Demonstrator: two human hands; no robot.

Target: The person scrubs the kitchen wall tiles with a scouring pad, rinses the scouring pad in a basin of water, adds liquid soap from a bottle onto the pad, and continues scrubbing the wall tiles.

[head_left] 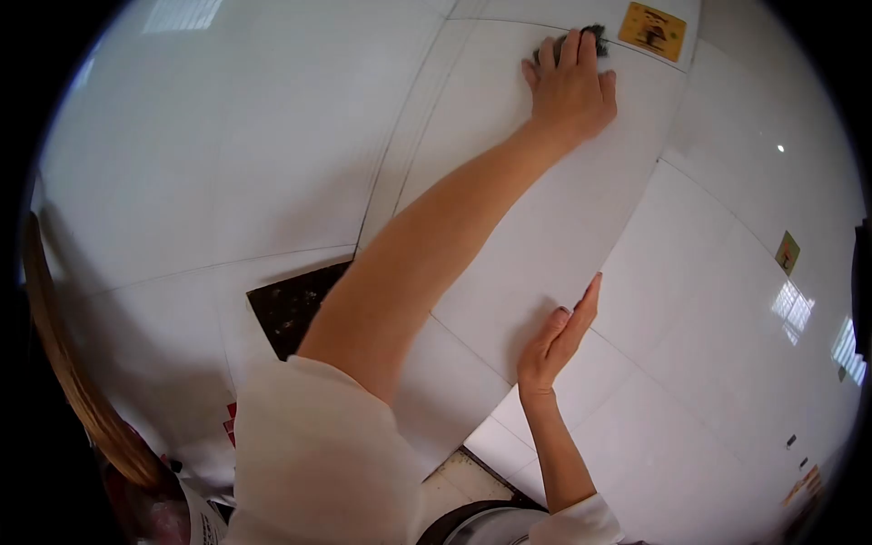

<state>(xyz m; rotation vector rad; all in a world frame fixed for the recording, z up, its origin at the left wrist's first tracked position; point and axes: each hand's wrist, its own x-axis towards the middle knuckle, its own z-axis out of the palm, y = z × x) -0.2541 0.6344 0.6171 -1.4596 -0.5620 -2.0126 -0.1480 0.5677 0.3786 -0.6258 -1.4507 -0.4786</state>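
Note:
My left hand [572,91] is high on the white tiled wall, at the end of an arm reaching from the lower left. Its curled fingers hold a dark, fuzzy scrubbing pad [596,40] against the surface, and the hand covers much of the pad. Just right of the pad is a yellow sticker with a dark figure [652,33]. Lower down, my right hand [559,341] rests edge-on by a corner of the white surface [509,245], fingers stretched out and pointing up, holding nothing.
A dark speckled panel [289,304] shows behind my left forearm. A long brown wooden piece [77,381] curves down the left edge, above a white container [202,518]. A round dark-rimmed object [495,525] sits at the bottom. Another small sticker [787,253] is at right.

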